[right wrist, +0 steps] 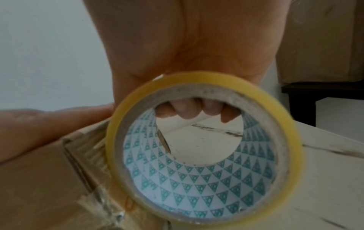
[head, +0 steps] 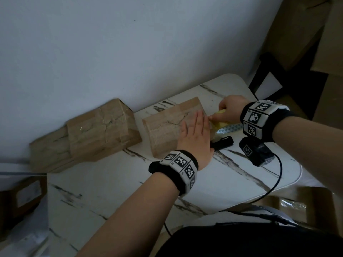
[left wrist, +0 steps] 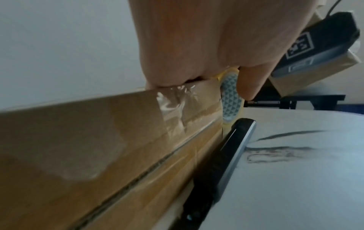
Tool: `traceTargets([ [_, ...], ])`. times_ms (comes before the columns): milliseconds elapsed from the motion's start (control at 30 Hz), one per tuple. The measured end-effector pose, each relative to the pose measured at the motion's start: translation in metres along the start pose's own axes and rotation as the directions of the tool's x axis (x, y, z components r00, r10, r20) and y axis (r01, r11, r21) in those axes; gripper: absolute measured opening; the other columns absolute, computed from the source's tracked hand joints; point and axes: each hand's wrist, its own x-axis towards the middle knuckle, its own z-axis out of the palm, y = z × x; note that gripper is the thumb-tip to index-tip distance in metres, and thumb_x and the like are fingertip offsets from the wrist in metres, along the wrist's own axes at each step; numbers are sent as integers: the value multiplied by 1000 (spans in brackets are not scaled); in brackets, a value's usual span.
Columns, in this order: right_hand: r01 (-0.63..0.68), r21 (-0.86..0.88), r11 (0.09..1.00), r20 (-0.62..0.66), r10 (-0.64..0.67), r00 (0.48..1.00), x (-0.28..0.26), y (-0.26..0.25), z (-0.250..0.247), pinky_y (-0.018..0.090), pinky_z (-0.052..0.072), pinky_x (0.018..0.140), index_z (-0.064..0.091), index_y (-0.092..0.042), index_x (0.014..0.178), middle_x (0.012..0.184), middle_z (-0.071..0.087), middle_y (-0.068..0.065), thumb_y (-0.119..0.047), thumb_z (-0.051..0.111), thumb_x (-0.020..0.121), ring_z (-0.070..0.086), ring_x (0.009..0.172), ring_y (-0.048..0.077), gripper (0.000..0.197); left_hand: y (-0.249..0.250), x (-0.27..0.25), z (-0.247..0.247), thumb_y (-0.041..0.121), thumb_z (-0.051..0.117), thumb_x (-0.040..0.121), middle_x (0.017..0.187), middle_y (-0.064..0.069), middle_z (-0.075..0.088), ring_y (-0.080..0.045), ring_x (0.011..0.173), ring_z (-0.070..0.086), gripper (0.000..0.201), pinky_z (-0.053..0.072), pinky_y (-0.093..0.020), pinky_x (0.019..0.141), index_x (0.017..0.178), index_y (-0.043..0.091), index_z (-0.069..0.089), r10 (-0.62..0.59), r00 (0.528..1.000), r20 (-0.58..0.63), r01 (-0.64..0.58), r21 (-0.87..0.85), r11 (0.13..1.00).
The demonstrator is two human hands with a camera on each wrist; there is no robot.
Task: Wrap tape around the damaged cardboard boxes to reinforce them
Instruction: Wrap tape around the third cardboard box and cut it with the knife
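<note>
left hand [head: 194, 134]: mine, flat, fingers straight, palm pressing down on the box top near its right edge; grips nothing.
right hand [head: 230, 108]: mine, fingers curled through the core of the tape roll [right wrist: 202, 149], thumb on the outside; firm hold.
box [head: 167, 130]: on the table [head: 115, 191], cracked top, clear tape already over part of it; roll sits just beside its right end.
tape strip: runs from roll onto the box top under my left fingers; wrinkled and shiny in the left wrist view [left wrist: 173, 99].
second box [head: 104, 128]: against the wall, left of mine, already banded with tape, apart from both hands.
black tool [head: 222, 142]: lies on the table touching the box's near-right side, partly under my left hand; probably a cutter, view too dim to be sure.
risk 1: wrinkles get locked in if I pull the roll on without smoothing; the band then bonds weakly over the crack.
risk 2: box slides or lifts if my left palm eases off while the right pulls; strip goes skewed.
risk 3: roll twists in my fingers, tape folds on itself and sticks.
risk 4: taking the roll down the right end, I knock the black tool, or tape catches on it.
risk 5: pressing hard on the cracked top could cave it further.
</note>
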Motion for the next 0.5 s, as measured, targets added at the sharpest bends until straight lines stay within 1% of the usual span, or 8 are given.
traceTargets([
  [67,-4,10,1000,-1,4,1000,0,2,0,25,32,50,63,-10,71,70,57,5,-58,61,79,52,70,20,48,2,2,-4,43,45,94,156,-12,-23,-25,144,-21,88,-6,-48,117,148,5,-14,-1,1000,10,2,-22,1000],
  [133,1,21,1000,-5,0,1000,-1,2,0,25,33,50,63,-8,72,71,57,7,-57,61,79,53,70,20,49,-1,4,-13,45,55,88,158,-11,-13,-25,146,-11,93,0,-47,118,150,7,-4,-8,1000,-29,6,-81,997],
  [167,4,26,1000,-3,-4,1000,-1,2,0,26,34,51,62,-8,72,71,57,7,-56,62,79,53,70,20,48,-5,7,-19,46,62,84,159,-10,-9,-25,146,-7,98,3,-48,117,150,9,1,-29,998,-54,23,-93,995],
  [200,8,30,1000,1,-8,1000,-1,2,1,26,34,51,61,-8,71,70,56,7,-56,62,79,52,69,20,48,-11,10,-25,48,68,78,159,-10,-8,-27,146,-7,105,6,-52,116,151,11,2,-67,996,-55,62,-88,994],
  [267,6,39,999,10,-6,1000,-1,2,2,26,34,50,58,-10,67,67,54,5,-57,62,79,52,67,19,49,-22,18,-32,55,76,66,157,-10,-15,-33,145,-12,125,9,-66,109,150,16,-7,-177,984,27,179,-56,982],
  [333,7,46,999,11,-7,1000,0,2,2,26,33,50,56,-13,63,64,52,2,-58,62,78,50,66,17,49,-29,25,-36,58,81,57,156,-10,-19,-38,143,-15,138,11,-76,102,148,23,-17,-241,964,113,245,-24,969],
  [400,12,44,999,15,-13,1000,0,2,2,26,33,51,54,-14,62,64,51,2,-59,62,78,51,67,18,48,-31,29,-37,56,83,55,156,-9,-14,-40,143,-11,140,13,-78,99,146,28,-20,-247,960,129,253,-25,967],
  [500,29,19,999,13,-29,999,-1,3,0,27,34,52,53,-14,61,63,51,2,-62,61,78,52,68,20,50,-31,30,-37,53,84,54,153,-11,-1,-40,142,2,136,16,-79,97,145,36,-16,-234,967,98,239,-36,970],
])
